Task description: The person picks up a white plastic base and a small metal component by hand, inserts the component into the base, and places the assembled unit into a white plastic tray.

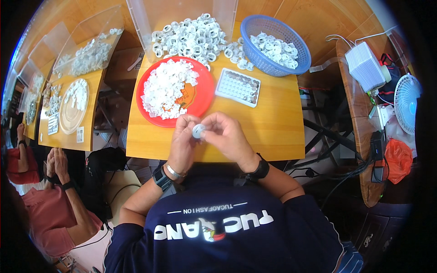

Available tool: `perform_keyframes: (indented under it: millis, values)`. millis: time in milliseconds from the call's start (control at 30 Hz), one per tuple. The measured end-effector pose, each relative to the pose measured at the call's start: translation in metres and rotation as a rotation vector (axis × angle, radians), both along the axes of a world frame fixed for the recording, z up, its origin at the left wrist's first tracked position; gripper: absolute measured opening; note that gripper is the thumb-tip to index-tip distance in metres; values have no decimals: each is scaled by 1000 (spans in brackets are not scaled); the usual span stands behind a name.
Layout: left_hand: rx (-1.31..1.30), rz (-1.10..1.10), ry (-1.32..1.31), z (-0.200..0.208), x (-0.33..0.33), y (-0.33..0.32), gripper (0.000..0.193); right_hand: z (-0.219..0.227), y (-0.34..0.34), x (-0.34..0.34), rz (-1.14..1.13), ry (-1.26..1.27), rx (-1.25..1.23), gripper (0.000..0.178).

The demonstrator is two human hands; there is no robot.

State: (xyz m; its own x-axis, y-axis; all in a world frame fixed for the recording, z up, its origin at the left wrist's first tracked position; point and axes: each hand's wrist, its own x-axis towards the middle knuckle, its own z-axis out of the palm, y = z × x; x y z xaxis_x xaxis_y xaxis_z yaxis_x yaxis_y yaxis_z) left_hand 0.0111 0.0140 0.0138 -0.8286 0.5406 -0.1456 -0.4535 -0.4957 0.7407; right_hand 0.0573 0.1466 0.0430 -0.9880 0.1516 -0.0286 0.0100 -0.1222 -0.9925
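Note:
Between my two hands is a small round white plastic part (198, 131), held up over the table's near edge. My left hand (183, 142) pinches it from one side, and the thumb and fingers of my right hand (227, 136) close on it from the other. Just beyond my hands lies a red plate (208, 88) heaped with small white plastic pieces (159, 88). To its right rests a white tray (223, 93) with rows of small round places, several holding dark, coin-like discs (246, 79). Fine detail of the held part is too small to make out.
White ring-shaped parts (191, 40) spill from a clear bin (136, 22) at the back, beside a blue basket (255, 54) of similar parts. A fan (406, 104) and red bag (396, 159) are at right. Left, another person's hands (57, 164) are near a neighbouring table (68, 142).

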Motion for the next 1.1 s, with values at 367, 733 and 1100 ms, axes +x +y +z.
perform_keyframes:
  millis: [367, 733, 1100]
  values:
    - [-273, -126, 291, 3, -6, -11, 12, -3, 8, -2, -33, 20, 48, 11]
    - [-203, -40, 202, -3, -4, -4, 11, -11, -1, -3, -56, 88, 162, 8]
    - [-341, -49, 426, 9, -1, -7, 15, 9, 1, 2, -58, 164, 123, 4]
